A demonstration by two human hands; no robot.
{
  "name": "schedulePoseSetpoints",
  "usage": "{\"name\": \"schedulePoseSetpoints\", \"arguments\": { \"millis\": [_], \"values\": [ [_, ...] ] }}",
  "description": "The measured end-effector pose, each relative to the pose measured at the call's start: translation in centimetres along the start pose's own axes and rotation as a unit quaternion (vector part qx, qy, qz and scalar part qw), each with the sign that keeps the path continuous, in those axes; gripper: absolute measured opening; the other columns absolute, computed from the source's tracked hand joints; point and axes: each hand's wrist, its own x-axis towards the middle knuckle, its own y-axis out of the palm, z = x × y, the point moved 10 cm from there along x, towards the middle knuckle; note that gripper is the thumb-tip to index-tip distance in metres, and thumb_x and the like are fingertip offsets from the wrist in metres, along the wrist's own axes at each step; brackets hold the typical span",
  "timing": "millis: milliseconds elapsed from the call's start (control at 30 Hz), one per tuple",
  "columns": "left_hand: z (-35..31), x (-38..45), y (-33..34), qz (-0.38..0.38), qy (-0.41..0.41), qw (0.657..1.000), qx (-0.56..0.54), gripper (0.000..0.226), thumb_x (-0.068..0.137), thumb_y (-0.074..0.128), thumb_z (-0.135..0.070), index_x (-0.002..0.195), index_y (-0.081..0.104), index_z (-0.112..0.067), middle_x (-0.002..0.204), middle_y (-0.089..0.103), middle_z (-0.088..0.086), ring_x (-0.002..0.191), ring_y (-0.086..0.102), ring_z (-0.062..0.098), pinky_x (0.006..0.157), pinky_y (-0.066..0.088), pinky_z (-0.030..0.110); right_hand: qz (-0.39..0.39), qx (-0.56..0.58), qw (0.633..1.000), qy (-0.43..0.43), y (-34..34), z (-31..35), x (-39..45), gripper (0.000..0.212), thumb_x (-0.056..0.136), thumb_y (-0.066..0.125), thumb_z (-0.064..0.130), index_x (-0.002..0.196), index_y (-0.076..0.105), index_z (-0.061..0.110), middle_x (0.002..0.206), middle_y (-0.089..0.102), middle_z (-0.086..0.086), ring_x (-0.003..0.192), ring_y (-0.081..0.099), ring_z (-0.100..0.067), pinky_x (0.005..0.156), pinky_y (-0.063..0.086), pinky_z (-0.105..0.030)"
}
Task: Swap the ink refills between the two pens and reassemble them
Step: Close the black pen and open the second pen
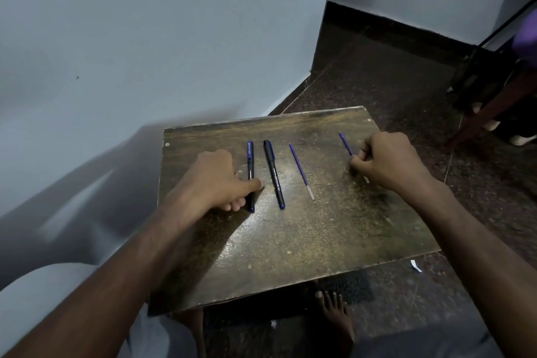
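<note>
Nearby, loose refill (301,170) beside black pen (274,173)

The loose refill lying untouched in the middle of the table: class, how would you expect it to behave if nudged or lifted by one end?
The loose refill looks thin and round, so a nudge would probably roll it across the smooth table. Its slim plastic tube likely weighs little and may bend slightly when lifted by one end.
</note>
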Motion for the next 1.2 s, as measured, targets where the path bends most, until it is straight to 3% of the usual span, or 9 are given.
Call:
{"name": "schedulePoseSetpoints", "arguments": {
  "millis": [133, 267, 400, 500, 667, 833, 967, 1100, 1200],
  "values": [
    [0.2, 0.2, -0.5, -0.007, -0.005, 1.000, -0.009, 0.056, 0.090, 0.078, -0.062, 0.071, 0.078, -0.010, 0.057, 0.077, -0.006, 0.049, 0.076, 0.009, 0.045, 0.054, 0.015, -0.005, 0.001, 1.000, -0.003, -0.5, 0.2, -0.2, 0.038, 0.094, 0.079, 0.034, 0.064, 0.068, 0.013, 0.060, 0.066, 0.000, 0.061, 0.059, -0.017, 0.059, 0.042, -0.033],
    [0.1, 0.1, -2.0, -0.056, 0.017, 0.998, 0.015, 0.057, 0.091, 0.072, -0.066, 0.067, 0.077, -0.016, 0.055, 0.076, -0.010, 0.047, 0.073, 0.003, 0.051, 0.054, 0.017, -0.043, 0.021, 0.999, -0.021, -2.0, 1.9, -0.8, 0.027, 0.094, 0.077, 0.031, 0.075, 0.070, 0.013, 0.071, 0.072, -0.005, 0.075, 0.070, -0.027, 0.074, 0.059, -0.042],
    [-0.5, -0.4, -4.4, -0.157, 0.039, 0.986, 0.045, 0.055, 0.094, 0.068, -0.066, 0.064, 0.076, -0.020, 0.048, 0.070, -0.015, 0.044, 0.068, -0.003, 0.067, 0.063, 0.027, -0.073, 0.096, 0.987, -0.107, -2.5, 7.7, -2.3, 0.021, 0.092, 0.082, 0.026, 0.078, 0.067, 0.025, 0.067, 0.066, 0.012, 0.062, 0.061, 0.001, 0.063, 0.051, -0.026],
    [-1.0, -0.7, -5.3, -0.197, 0.051, 0.978, 0.036, 0.044, 0.095, 0.070, -0.060, 0.067, 0.073, -0.026, 0.050, 0.071, -0.013, 0.052, 0.072, 0.004, 0.071, 0.067, 0.037, -0.062, 0.123, 0.982, -0.126, -1.3, 11.2, -3.0, 0.024, 0.094, 0.082, 0.030, 0.077, 0.065, 0.029, 0.062, 0.064, 0.015, 0.057, 0.057, 0.008, 0.054, 0.041, -0.008],
    [-1.3, -0.8, -6.3, -0.242, 0.047, 0.969, 0.024, 0.029, 0.095, 0.071, -0.059, 0.082, 0.074, -0.032, 0.066, 0.072, -0.020, 0.067, 0.070, 0.000, 0.063, 0.054, 0.027, -0.028, 0.109, 0.989, -0.099, 1.3, 14.4, -2.2, 0.037, 0.094, 0.080, 0.040, 0.065, 0.070, 0.018, 0.060, 0.072, 0.003, 0.058, 0.069, -0.009, 0.061, 0.060, -0.030],
    [-0.6, -0.5, -6.5, -0.251, 0.041, 0.967, 0.024, 0.027, 0.093, 0.071, -0.059, 0.085, 0.074, -0.034, 0.071, 0.072, -0.021, 0.073, 0.069, 0.002, 0.064, 0.051, 0.026, -0.001, 0.081, 0.994, -0.077, 3.0, 15.9, -1.4, 0.042, 0.086, 0.087, 0.044, 0.066, 0.065, 0.014, 0.064, 0.066, -0.004, 0.062, 0.068, -0.022, 0.064, 0.063, -0.038],
    [-0.9, -0.5, -6.5, -0.255, 0.077, 0.964, 0.003, 0.020, 0.095, 0.073, -0.056, 0.090, 0.077, -0.037, 0.069, 0.068, -0.027, 0.064, 0.062, -0.012, 0.052, 0.037, 0.017, 0.013, 0.069, 0.994, -0.079, 3.3, 16.1, -1.5, 0.038, 0.087, 0.079, 0.032, 0.061, 0.059, 0.013, 0.061, 0.061, -0.006, 0.061, 0.066, -0.030, 0.063, 0.063, -0.042],
    [-1.2, -0.2, -6.3, -0.233, 0.107, 0.965, -0.060, 0.022, 0.100, 0.069, -0.053, 0.110, 0.081, -0.038, 0.082, 0.067, -0.031, 0.068, 0.057, -0.022, 0.059, 0.033, 0.000, 0.033, 0.184, 0.979, -0.086, 2.1, 16.2, -2.0, 0.025, 0.096, 0.069, 0.028, 0.080, 0.072, 0.009, 0.073, 0.077, -0.007, 0.072, 0.074, -0.025, 0.067, 0.059, -0.040],
    [-1.5, 0.5, -5.1, -0.163, 0.121, 0.956, -0.210, 0.021, 0.103, 0.068, -0.049, 0.114, 0.082, -0.038, 0.087, 0.079, -0.023, 0.081, 0.072, -0.010, 0.069, 0.048, 0.011, 0.137, 0.356, 0.920, -0.089, 2.8, 16.6, -3.3, 0.017, 0.108, 0.059, 0.022, 0.102, 0.066, 0.007, 0.083, 0.083, -0.004, 0.072, 0.078, -0.016, 0.063, 0.060, -0.031]
  ]
}}
